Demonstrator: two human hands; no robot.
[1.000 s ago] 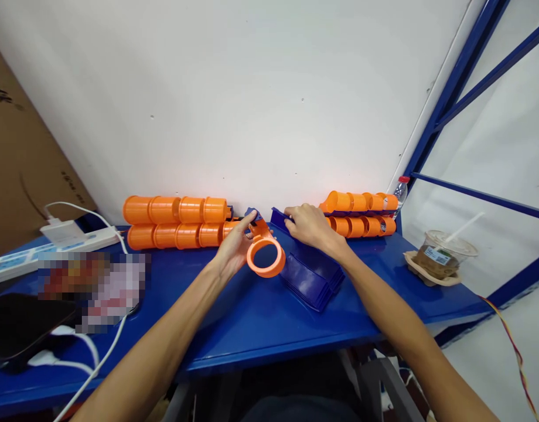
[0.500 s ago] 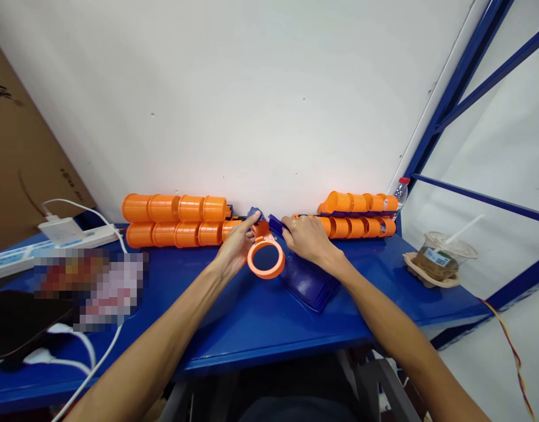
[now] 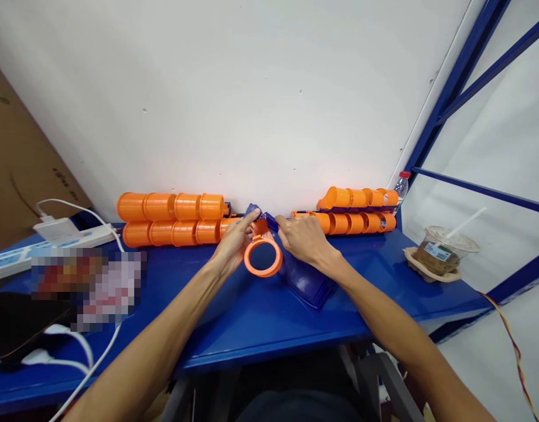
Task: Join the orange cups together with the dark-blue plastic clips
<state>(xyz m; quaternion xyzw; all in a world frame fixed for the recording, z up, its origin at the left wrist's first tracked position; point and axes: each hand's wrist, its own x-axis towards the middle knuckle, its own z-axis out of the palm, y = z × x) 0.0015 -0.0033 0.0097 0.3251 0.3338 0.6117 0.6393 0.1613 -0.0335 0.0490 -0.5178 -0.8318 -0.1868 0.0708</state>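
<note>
My left hand (image 3: pixel 232 243) is closed around the upper part of an orange plastic piece, whose ring (image 3: pixel 263 272) hangs toward me. A small blue part (image 3: pixel 252 208) sits at its top, by my left thumb. Pinched in my right hand (image 3: pixel 304 237) is a narrow dark blue plastic piece (image 3: pixel 270 221), its end against or very near the orange piece; whether they are joined I cannot tell. Beneath my right hand lie several flat dark blue plastic parts (image 3: pixel 311 287), stacked on the blue table (image 3: pixel 252 328).
Rows of orange cup-like parts (image 3: pixel 173 232) line the wall at left, and similar orange parts (image 3: pixel 340 223) at right. A lidded drink cup (image 3: pixel 443 252) and a bottle (image 3: pixel 402 184) stand right. At left are a power strip (image 3: pixel 91 237), white cables and a black device (image 3: pixel 23 325).
My right hand has moved slightly left, bringing the dark blue piece up to the orange piece. My left hand keeps its hold, and the view has shifted a little.
</note>
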